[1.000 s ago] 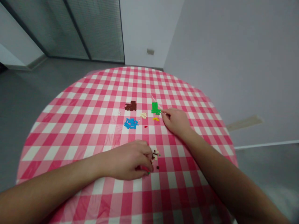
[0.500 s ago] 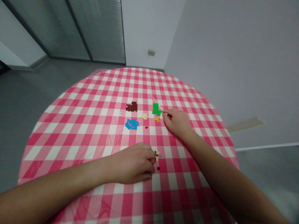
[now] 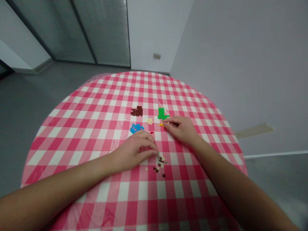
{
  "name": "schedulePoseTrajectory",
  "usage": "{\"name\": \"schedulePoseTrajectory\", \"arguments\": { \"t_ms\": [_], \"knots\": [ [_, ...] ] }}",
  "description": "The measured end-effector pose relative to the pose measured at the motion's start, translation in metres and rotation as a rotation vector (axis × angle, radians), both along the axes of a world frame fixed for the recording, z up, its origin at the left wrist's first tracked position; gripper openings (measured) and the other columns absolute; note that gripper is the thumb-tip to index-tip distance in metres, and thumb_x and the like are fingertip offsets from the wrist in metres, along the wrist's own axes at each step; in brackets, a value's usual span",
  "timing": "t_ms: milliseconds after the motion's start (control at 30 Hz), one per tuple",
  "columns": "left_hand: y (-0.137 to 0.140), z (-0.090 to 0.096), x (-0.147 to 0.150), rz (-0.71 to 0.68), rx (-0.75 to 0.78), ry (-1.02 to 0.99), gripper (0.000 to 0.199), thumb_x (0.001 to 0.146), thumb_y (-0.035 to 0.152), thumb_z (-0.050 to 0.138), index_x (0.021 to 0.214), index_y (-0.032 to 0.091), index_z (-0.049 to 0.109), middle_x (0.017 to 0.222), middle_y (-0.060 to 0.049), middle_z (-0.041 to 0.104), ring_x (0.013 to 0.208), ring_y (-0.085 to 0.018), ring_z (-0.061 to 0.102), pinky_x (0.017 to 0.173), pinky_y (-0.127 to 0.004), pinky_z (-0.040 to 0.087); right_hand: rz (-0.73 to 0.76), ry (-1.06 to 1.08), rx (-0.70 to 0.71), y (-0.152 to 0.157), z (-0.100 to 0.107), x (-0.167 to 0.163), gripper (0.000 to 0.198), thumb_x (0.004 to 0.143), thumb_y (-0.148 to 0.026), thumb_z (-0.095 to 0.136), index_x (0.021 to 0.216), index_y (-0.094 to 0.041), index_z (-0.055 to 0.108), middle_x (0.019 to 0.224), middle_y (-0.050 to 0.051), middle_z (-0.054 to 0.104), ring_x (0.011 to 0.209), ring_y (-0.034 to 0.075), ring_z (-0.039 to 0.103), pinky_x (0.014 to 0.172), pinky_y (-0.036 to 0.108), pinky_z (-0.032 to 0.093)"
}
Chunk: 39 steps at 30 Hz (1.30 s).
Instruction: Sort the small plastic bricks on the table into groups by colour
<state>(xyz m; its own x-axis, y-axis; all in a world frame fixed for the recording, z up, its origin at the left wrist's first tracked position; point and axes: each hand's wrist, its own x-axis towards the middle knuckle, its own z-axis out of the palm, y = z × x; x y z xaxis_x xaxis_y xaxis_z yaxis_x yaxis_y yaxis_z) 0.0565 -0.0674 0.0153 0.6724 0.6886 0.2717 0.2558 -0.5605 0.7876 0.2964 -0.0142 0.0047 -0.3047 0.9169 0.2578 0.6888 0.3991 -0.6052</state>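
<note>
My left hand (image 3: 134, 150) is closed in a pinch, its fingertips just above and left of a loose scatter of small brown and cream pieces (image 3: 161, 165). Whatever is between those fingers is too small to make out. Further off, my right hand (image 3: 180, 128) has thumb and fingers together at the near edge of a green brick group (image 3: 161, 113). Its fingertips partly cover a few yellow pieces (image 3: 161, 125), and I cannot make out what they hold. Blue bricks (image 3: 136, 128) lie just beyond my left hand, their near side partly hidden by it.
A brown brick pile (image 3: 137, 111), cream pieces (image 3: 149, 121), small red pieces (image 3: 152, 132) and white bits (image 3: 125, 118) lie on the round table with its red-and-white checked cloth (image 3: 84, 128). Walls (image 3: 240, 64) and a glass partition (image 3: 108, 32) stand behind.
My left hand has lifted away from the scattered pieces and moved forward, uncovering more of them. My right hand's fingertips have shifted from the green bricks' right side down toward the yellow pieces.
</note>
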Motion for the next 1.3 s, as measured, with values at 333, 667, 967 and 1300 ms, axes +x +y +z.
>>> {"name": "schedulePoseTrajectory", "arguments": {
  "t_ms": [333,667,967,1300],
  "knots": [
    [0.011,-0.004,-0.005,0.268,0.107,-0.048,0.015,0.096,0.025,0.059,0.089,0.021,0.072,0.093,-0.004,0.066,0.092,-0.018,0.061,0.085,-0.033,0.047,0.304,0.22,-0.108,-0.031,0.02,-0.024,0.015,0.086,-0.03,0.067,0.088,-0.02,0.079,0.073,0.003,0.075,0.058,0.011,0.058,0.053,0.023,0.043],
    [0.01,-0.007,-0.005,0.242,0.179,-0.038,0.012,0.097,0.021,0.058,0.09,0.02,0.068,0.093,-0.003,0.064,0.092,-0.017,0.059,0.085,-0.033,0.047,0.367,0.206,-0.09,-0.031,0.018,-0.025,0.013,0.086,-0.024,0.066,0.086,-0.018,0.077,0.062,-0.001,0.064,0.052,0.008,0.05,0.049,0.02,0.036],
    [0.009,-0.009,-0.003,0.312,0.192,-0.053,0.01,0.094,0.02,0.062,0.09,0.019,0.071,0.092,-0.002,0.065,0.089,-0.016,0.06,0.081,-0.03,0.048,0.112,0.16,0.024,-0.021,0.01,-0.016,0.014,0.081,-0.025,0.064,0.079,-0.018,0.075,0.057,-0.002,0.059,0.049,0.01,0.047,0.05,0.023,0.035],
    [0.005,-0.008,-0.006,0.201,0.177,-0.022,0.011,0.094,0.019,0.064,0.087,0.019,0.072,0.088,-0.002,0.066,0.087,-0.016,0.06,0.082,-0.031,0.047,-0.215,-0.218,-0.027,0.025,-0.011,0.022,0.022,0.083,-0.027,0.06,0.085,-0.015,0.079,0.072,0.007,0.073,0.064,0.018,0.062,0.06,0.028,0.039]
  ]
}}
